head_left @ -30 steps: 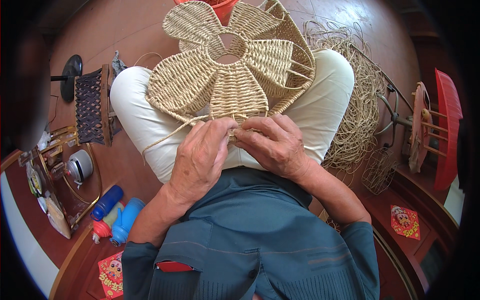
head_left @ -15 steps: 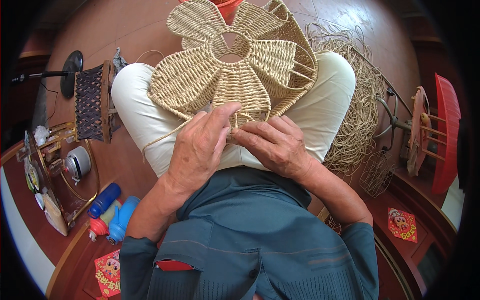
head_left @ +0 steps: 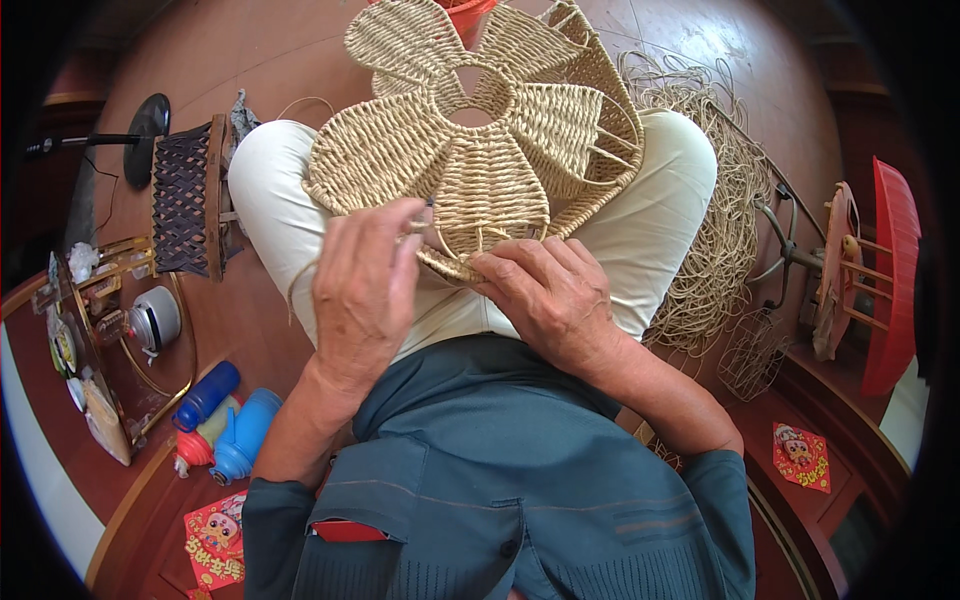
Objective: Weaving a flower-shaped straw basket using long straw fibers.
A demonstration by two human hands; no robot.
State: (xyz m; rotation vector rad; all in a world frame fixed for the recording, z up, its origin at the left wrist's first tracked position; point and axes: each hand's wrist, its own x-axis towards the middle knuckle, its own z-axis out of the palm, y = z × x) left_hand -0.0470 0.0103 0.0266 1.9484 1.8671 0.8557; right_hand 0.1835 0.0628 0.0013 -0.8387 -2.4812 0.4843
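Observation:
On my lap rests a woven straw basket (head_left: 577, 200) with a flower-shaped top, its broad petals (head_left: 490, 182) set around a ring-shaped centre (head_left: 437, 97). My right hand (head_left: 555, 290) pinches the near rim, just below the nearest petal, thumb and fingers closed on it. To the left of that petal, my left hand (head_left: 368, 280) is raised slightly off the rim with its fingers drawn together on a straw cord. The cord's loose tail (head_left: 292, 290) shows left of this hand; the part inside the fingers is mostly hidden. Open cord loops (head_left: 612, 150) span the gap beside the right-hand petal.
A big heap of loose straw cord (head_left: 700, 230) lies on the floor at right, near a red fan-like object (head_left: 893, 275). At left are a dark woven-seat stool (head_left: 185, 200), a rack with a metal pot (head_left: 155, 320), and blue bottles (head_left: 247, 435). A red container (head_left: 465, 15) stands beyond the basket.
My left hand has drawn away from the rim and my right hand, moving left with the cord. The right hand stays at the rim. The basket appears shifted slightly right and down.

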